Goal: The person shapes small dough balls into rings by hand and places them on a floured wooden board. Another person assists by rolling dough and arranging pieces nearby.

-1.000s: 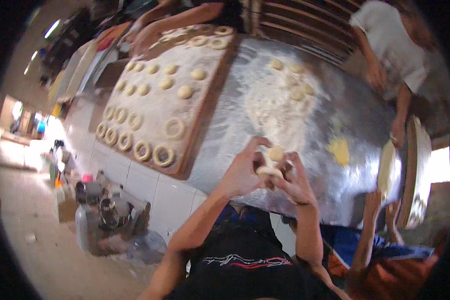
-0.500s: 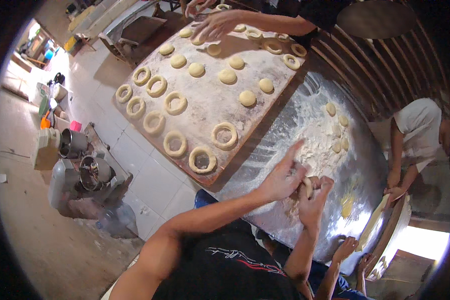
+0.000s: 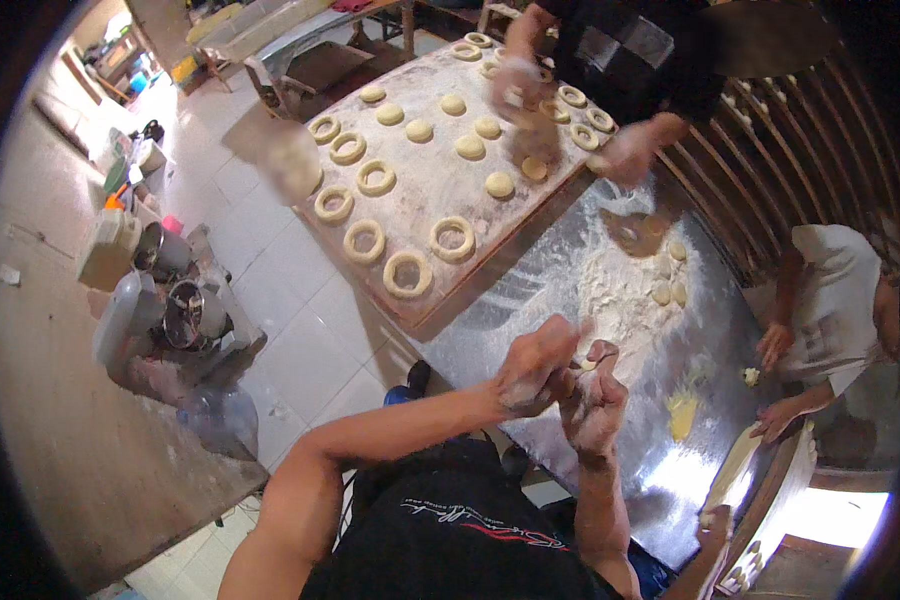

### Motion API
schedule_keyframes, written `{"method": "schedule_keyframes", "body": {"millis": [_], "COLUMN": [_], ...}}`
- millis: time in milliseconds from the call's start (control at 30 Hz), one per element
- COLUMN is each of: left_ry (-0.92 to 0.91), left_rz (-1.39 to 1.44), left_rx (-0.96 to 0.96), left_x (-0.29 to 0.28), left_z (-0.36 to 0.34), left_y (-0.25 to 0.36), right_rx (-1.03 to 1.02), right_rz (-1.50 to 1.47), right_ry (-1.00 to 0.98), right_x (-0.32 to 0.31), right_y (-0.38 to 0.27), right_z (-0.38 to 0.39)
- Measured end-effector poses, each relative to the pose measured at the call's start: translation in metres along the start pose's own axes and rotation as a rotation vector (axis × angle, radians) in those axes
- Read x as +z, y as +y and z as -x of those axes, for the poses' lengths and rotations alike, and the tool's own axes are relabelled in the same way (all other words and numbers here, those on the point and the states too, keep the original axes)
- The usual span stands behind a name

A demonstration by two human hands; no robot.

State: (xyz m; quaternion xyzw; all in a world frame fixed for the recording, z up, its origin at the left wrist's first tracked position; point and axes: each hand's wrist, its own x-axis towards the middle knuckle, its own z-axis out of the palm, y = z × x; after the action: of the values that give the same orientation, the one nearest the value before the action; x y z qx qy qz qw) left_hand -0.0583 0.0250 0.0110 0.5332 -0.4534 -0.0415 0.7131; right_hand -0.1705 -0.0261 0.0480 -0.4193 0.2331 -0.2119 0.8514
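Over the front of the floury metal table, my hands meet around a small piece of pale dough [image 3: 588, 366]. My left hand [image 3: 538, 368] is closed, its curled fingers pinching at the dough, though the fingertips are partly blurred. My right hand [image 3: 596, 405] is closed on the same piece, thumb and fingers around it, hiding most of its shape. Just beyond lies a heap of loose flour [image 3: 625, 295], with a few small dough pieces [image 3: 670, 293] at its right.
Dough rings [image 3: 408, 274] and dough balls [image 3: 470, 148] cover a raised wooden board [image 3: 420, 170]. A person's blurred hands [image 3: 630, 155] work across its far side. Co-workers handle a long dough strip [image 3: 735, 465] at right. Mixers [image 3: 130, 320] stand on the left.
My left fingers have curled in from an extended position, and both hands have shifted slightly left with the dough. The far person's arms have moved right; my view has shifted.
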Motion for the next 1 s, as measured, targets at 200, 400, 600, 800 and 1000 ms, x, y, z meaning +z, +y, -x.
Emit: {"method": "schedule_keyframes", "body": {"millis": [200,400,600,800,1000], "left_ry": [0.107,0.164,-0.031,0.067,0.18], "left_rz": [0.159,0.127,0.06,0.067,-0.206], "left_rx": [-0.632,-0.316,0.114,-0.307,-0.392], "left_x": [-0.005,-0.014,-0.051,-0.097,-0.141], "left_z": [0.011,0.01,-0.005,-0.02,-0.048], "left_y": [0.024,0.034,0.025,0.011,-0.012], "right_rx": [0.008,-0.124,-0.075,0.071,-0.053], "right_rz": [0.019,0.035,0.035,0.073,0.171], "right_ry": [-0.073,-0.143,-0.22,-0.08,-0.103], "right_x": [-0.003,0.017,0.043,0.073,0.109], "right_y": [0.0,-0.001,0.008,0.031,0.053], "right_z": [0.018,0.024,0.005,-0.026,-0.07]}}
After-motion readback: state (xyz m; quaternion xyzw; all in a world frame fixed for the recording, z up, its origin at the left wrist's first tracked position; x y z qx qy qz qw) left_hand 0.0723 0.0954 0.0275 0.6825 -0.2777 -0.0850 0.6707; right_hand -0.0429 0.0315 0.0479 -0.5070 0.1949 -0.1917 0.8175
